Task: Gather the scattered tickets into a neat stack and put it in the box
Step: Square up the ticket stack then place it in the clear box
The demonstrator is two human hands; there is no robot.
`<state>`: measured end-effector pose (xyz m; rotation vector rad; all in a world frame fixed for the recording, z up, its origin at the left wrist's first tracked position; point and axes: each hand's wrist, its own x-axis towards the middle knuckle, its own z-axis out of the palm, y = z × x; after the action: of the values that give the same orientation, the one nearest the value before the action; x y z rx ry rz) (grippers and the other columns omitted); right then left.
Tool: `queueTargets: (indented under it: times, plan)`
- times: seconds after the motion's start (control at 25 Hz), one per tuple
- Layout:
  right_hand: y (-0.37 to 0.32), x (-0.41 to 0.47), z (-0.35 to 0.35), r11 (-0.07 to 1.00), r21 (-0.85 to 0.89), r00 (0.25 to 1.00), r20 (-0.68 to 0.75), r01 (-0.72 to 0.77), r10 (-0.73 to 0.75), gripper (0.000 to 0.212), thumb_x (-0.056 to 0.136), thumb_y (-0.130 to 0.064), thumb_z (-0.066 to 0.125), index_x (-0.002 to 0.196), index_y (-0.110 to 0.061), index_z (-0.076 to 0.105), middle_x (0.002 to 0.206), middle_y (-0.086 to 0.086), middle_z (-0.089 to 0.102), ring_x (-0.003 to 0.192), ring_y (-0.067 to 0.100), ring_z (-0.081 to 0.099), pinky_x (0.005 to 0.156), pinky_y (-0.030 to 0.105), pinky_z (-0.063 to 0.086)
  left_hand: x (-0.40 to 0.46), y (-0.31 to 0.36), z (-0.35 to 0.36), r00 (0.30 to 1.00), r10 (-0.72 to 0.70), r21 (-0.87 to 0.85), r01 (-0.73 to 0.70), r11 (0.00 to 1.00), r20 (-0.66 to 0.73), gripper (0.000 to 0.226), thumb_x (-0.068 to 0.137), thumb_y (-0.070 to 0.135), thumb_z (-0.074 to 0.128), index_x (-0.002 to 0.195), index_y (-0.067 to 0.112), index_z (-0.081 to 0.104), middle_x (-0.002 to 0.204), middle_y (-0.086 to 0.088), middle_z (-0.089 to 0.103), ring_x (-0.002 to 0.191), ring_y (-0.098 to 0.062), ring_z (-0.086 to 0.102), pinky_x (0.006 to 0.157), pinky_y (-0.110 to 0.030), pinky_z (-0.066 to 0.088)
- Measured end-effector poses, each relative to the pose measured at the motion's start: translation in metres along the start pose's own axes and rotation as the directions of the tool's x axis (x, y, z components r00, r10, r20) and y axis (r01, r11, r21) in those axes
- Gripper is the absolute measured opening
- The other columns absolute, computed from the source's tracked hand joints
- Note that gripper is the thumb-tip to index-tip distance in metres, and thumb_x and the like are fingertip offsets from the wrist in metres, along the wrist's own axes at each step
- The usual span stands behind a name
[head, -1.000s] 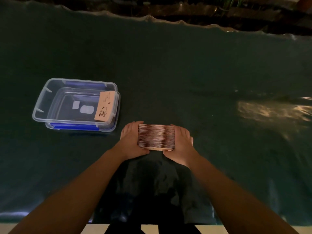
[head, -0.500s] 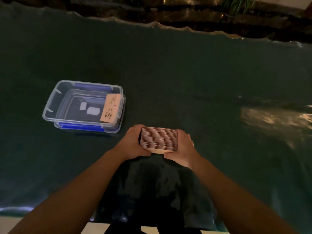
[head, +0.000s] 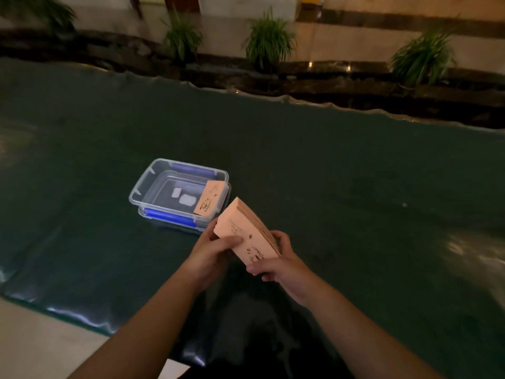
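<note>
A thick stack of pale pink tickets (head: 247,236) is held up off the table, tilted, its printed face toward me. My left hand (head: 216,251) grips its left long side with the thumb across the face. My right hand (head: 278,262) holds its lower right corner. The clear plastic box (head: 142,184) with blue clips sits on the table just beyond and to the left of the stack. One single ticket (head: 209,198) leans inside the box against its right wall.
The dark green table cover (head: 341,173) spreads wide around the box. Its near left edge (head: 54,307) meets pale floor. Beyond the far edge runs a dark ledge with potted plants (head: 269,39).
Both hands have lifted the stack off the table and turned it from on-edge to face-up and tilted. The view has swung up and left, so the box now appears nearer the centre.
</note>
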<state>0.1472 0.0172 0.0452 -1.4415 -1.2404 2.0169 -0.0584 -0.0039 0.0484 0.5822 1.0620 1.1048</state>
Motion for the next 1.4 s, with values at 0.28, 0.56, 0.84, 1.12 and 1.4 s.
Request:
queueTargets:
  times: [0.28, 0.56, 0.84, 1.12, 1.4]
  plan:
    - [-0.043, -0.002, 0.023, 0.995, -0.091, 1.000, 0.010, 0.029, -0.028, 0.086, 0.064, -0.057, 0.090, 0.138, -0.035, 0.051, 0.130, -0.007, 0.073, 0.115, 0.015, 0.073, 0.100, 0.042, 0.061, -0.004, 0.028, -0.010, 0.989, 0.029, -0.052, -0.036, 0.998, -0.145, 0.061, 0.075, 0.020, 0.076, 0.133, 0.010, 0.060, 0.122, -0.022, 0.072, 0.114, -0.039, 0.070, 0.085, -0.051, 0.060]
    - [-0.102, 0.056, 0.101, 0.997, -0.050, 0.988, -0.139, 0.061, -0.068, 0.050, 0.092, -0.035, 0.079, 0.136, -0.034, 0.055, 0.116, -0.002, 0.079, 0.093, 0.010, 0.081, 0.077, 0.033, 0.067, 0.023, 0.100, -0.082, 0.995, -0.035, 0.106, 0.044, 0.993, -0.088, 0.048, 0.084, 0.033, 0.077, 0.127, 0.014, 0.065, 0.114, -0.015, 0.078, 0.105, -0.033, 0.075, 0.083, -0.048, 0.060]
    - [-0.124, 0.130, 0.181, 0.990, 0.141, 0.967, -0.252, -0.004, 0.040, 0.043, 0.097, -0.035, 0.073, 0.136, -0.034, 0.057, 0.123, 0.000, 0.077, 0.103, 0.017, 0.079, 0.088, 0.045, 0.067, 0.069, 0.155, -0.165, 0.983, -0.185, 0.180, 0.184, 0.966, -0.007, 0.032, 0.094, 0.020, 0.067, 0.126, 0.021, 0.063, 0.111, -0.012, 0.079, 0.103, -0.030, 0.076, 0.079, -0.043, 0.063]
    - [-0.141, 0.203, 0.219, 0.989, -0.041, 0.927, -0.355, -0.140, 0.117, 0.051, 0.100, -0.042, 0.061, 0.149, -0.032, 0.049, 0.129, 0.003, 0.073, 0.109, 0.022, 0.073, 0.098, 0.049, 0.062, 0.125, 0.160, -0.207, 0.961, -0.238, 0.213, 0.265, 0.941, -0.143, 0.011, 0.098, 0.025, 0.064, 0.105, 0.034, 0.063, 0.107, -0.009, 0.078, 0.095, -0.028, 0.078, 0.085, -0.052, 0.063]
    - [-0.130, 0.243, 0.217, 0.957, -0.064, 0.878, -0.420, -0.283, 0.231, 0.050, 0.106, -0.046, 0.051, 0.151, -0.025, 0.046, 0.125, 0.006, 0.072, 0.108, 0.025, 0.071, 0.100, 0.049, 0.059, 0.158, 0.145, -0.211, 0.921, -0.354, 0.260, 0.387, 0.885, -0.165, 0.022, 0.100, 0.027, 0.060, 0.122, 0.025, 0.063, 0.110, -0.012, 0.078, 0.099, -0.029, 0.076, 0.089, -0.053, 0.061]
